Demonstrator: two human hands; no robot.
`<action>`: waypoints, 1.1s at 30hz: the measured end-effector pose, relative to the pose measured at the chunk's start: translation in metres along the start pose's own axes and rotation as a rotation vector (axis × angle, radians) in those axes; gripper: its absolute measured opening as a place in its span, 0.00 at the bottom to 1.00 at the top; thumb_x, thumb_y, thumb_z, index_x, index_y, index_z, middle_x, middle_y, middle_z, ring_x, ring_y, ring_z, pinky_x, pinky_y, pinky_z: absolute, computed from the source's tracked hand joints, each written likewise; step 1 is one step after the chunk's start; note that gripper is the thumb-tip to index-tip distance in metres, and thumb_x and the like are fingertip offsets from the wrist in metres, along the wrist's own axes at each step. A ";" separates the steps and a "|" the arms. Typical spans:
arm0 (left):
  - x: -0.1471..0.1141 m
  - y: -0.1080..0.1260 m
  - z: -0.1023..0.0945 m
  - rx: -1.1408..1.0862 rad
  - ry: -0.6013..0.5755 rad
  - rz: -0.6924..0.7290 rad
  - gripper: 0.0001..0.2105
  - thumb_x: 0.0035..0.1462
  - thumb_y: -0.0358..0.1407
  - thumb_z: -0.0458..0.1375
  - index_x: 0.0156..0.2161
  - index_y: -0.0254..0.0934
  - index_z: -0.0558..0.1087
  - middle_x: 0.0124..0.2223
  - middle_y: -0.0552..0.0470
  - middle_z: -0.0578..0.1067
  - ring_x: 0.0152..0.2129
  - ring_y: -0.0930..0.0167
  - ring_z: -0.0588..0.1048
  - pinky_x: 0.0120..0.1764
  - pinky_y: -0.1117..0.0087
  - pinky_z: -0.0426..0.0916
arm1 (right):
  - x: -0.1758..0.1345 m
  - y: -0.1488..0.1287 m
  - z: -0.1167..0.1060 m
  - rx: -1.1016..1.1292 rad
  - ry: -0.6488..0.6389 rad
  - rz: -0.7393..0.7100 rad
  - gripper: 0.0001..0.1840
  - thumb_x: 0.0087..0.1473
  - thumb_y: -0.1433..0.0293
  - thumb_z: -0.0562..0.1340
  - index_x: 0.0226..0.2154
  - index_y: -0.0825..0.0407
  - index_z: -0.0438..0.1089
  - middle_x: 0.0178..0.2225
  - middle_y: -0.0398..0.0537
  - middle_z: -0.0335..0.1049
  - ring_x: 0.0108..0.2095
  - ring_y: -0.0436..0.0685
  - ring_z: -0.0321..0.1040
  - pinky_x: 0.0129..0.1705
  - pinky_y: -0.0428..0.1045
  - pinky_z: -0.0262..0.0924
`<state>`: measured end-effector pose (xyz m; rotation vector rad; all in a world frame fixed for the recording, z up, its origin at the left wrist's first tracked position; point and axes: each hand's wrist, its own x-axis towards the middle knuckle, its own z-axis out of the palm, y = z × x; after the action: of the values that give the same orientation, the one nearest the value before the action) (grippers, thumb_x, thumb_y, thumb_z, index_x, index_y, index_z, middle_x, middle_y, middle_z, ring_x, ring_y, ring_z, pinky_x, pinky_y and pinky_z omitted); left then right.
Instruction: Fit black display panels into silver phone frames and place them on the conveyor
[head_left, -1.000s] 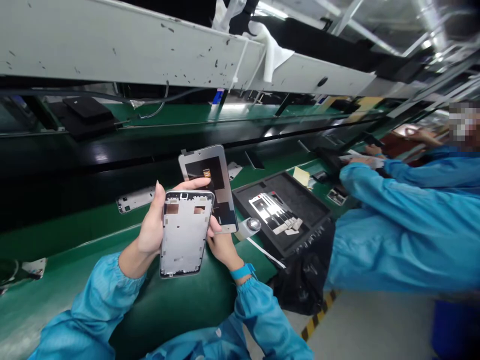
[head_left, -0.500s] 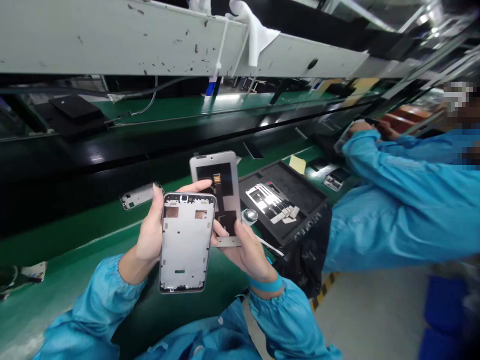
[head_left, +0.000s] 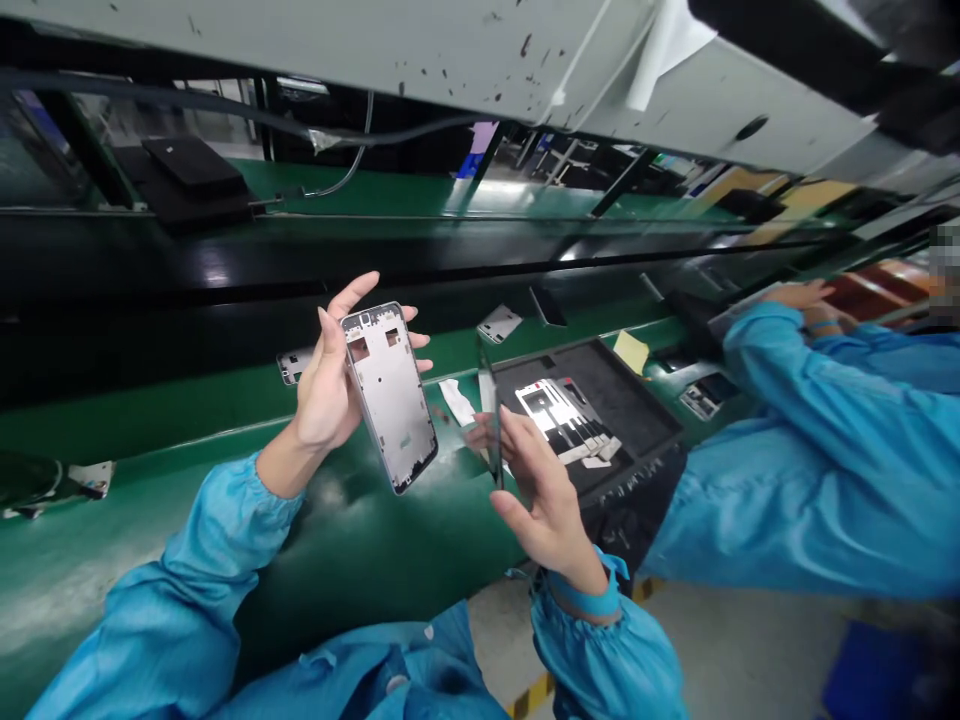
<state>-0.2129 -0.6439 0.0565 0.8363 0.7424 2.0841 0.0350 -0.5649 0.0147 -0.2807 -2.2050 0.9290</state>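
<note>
My left hand holds a phone frame, its silvery inner side with cutouts facing me. The thumb lies along its left edge and the fingers reach behind it. To the right, my right hand grips a thin phone screen panel, turned almost edge-on, so its face is hardly seen. The two parts are apart, both above the green bench. A black tray with several screen panels lies just beyond my right hand.
A second phone frame lies behind my left hand. Farther back are a silvery phone part and a dark phone. A yellow paper rests at the tray's far corner. A co-worker's blue sleeve is at right.
My hands have moved apart. The screen panel, earlier behind the frame with its back visible, has gone right and turned edge-on. The frame is tilted and a little higher. The view has shifted.
</note>
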 end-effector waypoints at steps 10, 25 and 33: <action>0.001 0.019 -0.006 -0.002 -0.065 0.090 0.25 0.67 0.60 0.60 0.59 0.47 0.72 0.53 0.47 0.83 0.47 0.58 0.85 0.48 0.49 0.83 | 0.003 -0.020 -0.014 -0.178 -0.163 -0.077 0.38 0.67 0.58 0.68 0.75 0.33 0.60 0.63 0.57 0.66 0.60 0.69 0.72 0.58 0.64 0.76; -0.002 0.023 -0.012 0.243 -0.255 0.095 0.26 0.63 0.57 0.66 0.55 0.41 0.70 0.58 0.40 0.79 0.45 0.62 0.85 0.41 0.65 0.84 | 0.022 -0.013 0.017 -0.013 -0.087 -0.080 0.38 0.66 0.54 0.68 0.74 0.38 0.61 0.59 0.58 0.68 0.56 0.67 0.74 0.56 0.65 0.78; -0.003 0.017 -0.008 0.407 -0.133 0.140 0.21 0.62 0.55 0.68 0.47 0.41 0.74 0.51 0.43 0.83 0.42 0.63 0.84 0.41 0.64 0.81 | 0.023 -0.005 0.055 0.126 0.008 0.022 0.42 0.66 0.47 0.67 0.75 0.37 0.59 0.59 0.58 0.67 0.55 0.66 0.73 0.55 0.65 0.77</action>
<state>-0.2251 -0.6573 0.0628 1.2680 1.0799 2.0018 -0.0188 -0.5880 0.0035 -0.2494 -2.1289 1.0724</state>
